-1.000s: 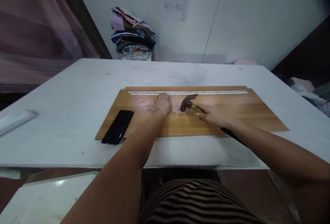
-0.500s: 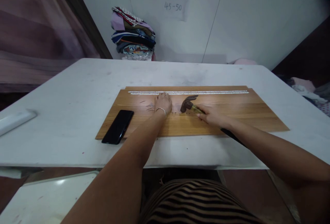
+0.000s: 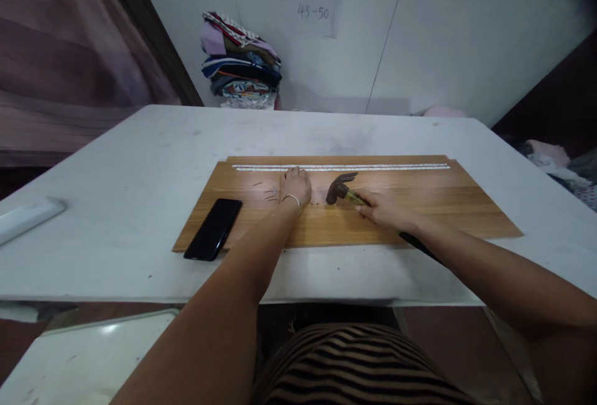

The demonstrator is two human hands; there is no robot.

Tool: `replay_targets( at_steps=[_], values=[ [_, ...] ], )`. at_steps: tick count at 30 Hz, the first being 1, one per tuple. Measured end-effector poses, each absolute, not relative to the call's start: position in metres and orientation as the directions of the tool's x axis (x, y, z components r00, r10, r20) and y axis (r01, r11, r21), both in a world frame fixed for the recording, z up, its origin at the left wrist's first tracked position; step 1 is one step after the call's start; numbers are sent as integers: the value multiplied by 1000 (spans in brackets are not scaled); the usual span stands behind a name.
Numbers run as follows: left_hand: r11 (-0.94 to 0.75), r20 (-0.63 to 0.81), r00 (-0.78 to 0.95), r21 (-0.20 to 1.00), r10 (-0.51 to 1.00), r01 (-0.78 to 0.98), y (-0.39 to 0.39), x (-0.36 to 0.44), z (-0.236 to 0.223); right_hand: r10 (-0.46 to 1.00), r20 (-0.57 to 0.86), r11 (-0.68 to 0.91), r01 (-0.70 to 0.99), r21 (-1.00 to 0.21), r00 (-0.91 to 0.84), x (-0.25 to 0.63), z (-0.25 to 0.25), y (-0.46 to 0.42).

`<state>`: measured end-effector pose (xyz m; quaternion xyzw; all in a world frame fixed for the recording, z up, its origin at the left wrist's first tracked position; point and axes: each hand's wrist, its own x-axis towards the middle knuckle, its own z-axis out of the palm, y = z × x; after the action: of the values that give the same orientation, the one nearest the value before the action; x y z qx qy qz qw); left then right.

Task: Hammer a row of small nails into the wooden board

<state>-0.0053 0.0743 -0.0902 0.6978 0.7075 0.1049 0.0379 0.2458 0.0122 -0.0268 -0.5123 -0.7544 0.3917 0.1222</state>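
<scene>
Brown-headed claw hammer [image 3: 337, 191] in right hand [image 3: 381, 209]; loose nails [image 3: 269, 191] on wooden board [image 3: 448, 206].

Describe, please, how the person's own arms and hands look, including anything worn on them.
Both arms are bare as far as they show, and no gloves are worn. The left hand has a thin, silvery bracelet at its wrist; the right hand shows no jewellery.

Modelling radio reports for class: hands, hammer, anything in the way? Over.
Right hand gripping hammer. Left hand on board. Phone at left, clear of hammer.
</scene>
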Motion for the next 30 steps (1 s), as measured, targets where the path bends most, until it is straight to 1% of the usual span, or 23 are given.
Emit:
replay_targets(
  at_steps=[9, 18, 30],
  values=[
    [7, 97, -25, 184, 995, 983, 76, -5, -92, 873, -177, 194, 657, -728, -454, 249, -24, 14],
    [1, 104, -23, 202, 994, 979, 75, -5, -92, 867, -216, 172, 677, -715, -449, 245, -24, 10],
    [6, 99, -27, 198, 995, 980, 75, -5, -92, 868, -195, 192, 671, -716, -456, 247, -22, 13]
  ],
)
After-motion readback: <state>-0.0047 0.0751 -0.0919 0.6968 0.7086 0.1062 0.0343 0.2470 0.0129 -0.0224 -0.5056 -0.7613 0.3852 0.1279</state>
